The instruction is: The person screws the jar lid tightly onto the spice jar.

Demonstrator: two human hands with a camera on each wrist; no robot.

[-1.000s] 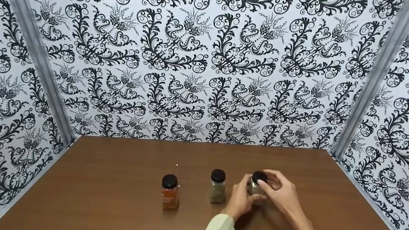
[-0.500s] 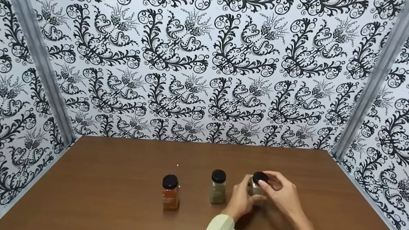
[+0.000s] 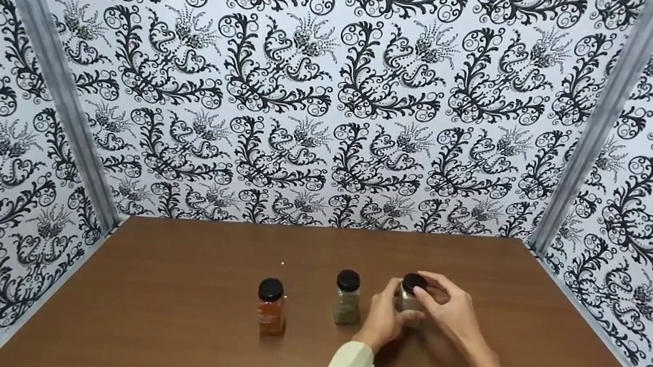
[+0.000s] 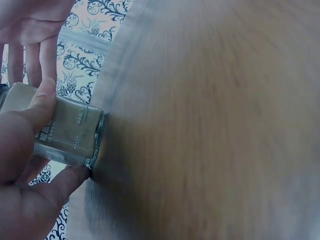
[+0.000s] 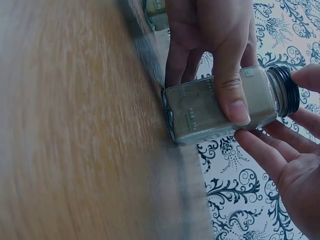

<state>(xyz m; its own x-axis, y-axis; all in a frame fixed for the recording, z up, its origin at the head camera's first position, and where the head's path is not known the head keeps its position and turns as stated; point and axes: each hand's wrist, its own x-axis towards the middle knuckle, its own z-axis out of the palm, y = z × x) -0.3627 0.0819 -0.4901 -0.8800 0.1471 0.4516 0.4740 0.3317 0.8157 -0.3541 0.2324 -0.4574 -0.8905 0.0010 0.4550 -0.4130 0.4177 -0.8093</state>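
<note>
A square glass spice jar (image 3: 408, 302) with greyish-brown powder inside stands upright at the right of the table, its base at the tabletop in the right wrist view. My left hand (image 3: 382, 318) grips its body, the thumb lying along the printed face of the glass (image 5: 195, 107). Around the black lid (image 3: 414, 282) my right hand (image 3: 454, 313) has its thumb and fingers, pinching it at the side. Ridges of the lid (image 5: 288, 92) show in the right wrist view. The right palm (image 4: 30, 22) hangs at the top of the left wrist view.
Just left of my hands a black-capped jar of greenish seasoning (image 3: 347, 303) stands upright. Farther left is another jar with orange-red contents (image 3: 271, 314). The brown table (image 3: 175, 288) ends at patterned black-and-white walls (image 3: 333, 101) at the back and sides.
</note>
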